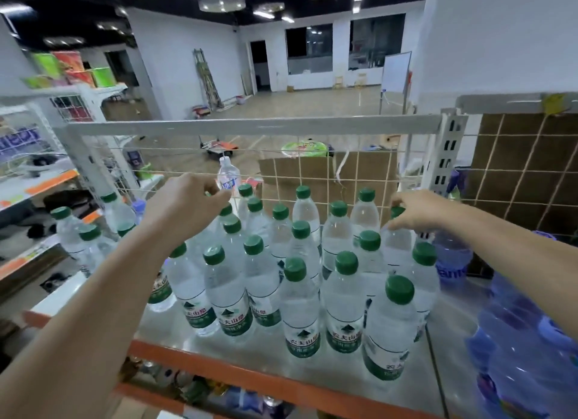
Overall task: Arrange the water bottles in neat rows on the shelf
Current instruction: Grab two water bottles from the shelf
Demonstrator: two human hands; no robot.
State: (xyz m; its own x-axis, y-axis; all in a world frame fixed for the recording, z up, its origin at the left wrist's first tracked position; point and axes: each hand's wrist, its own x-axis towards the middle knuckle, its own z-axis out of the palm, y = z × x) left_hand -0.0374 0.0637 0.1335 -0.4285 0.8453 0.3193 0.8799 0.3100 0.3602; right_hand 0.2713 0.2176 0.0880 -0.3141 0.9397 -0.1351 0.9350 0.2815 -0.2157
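Head view: green-capped water bottles [300,281] crowd the shelf [450,365] at centre. Left hand [184,204], 10 o'clock, fingers curled at a bottle top; right hand [416,210], 2 o'clock, pinches a back-row cap [396,211]. Mid-arranging; next, likely nudge both into line

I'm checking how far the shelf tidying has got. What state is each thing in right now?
Left hand: fingers curled over a back-row bottle's cap.
Right hand: fingers pinching a green cap at the back right.
Green-capped bottles: upright, capped, clustered in rough rows.
Front-right bottle: leaning, capped.
Blue bottles: crowded at the right.
Shelf: partly filled.
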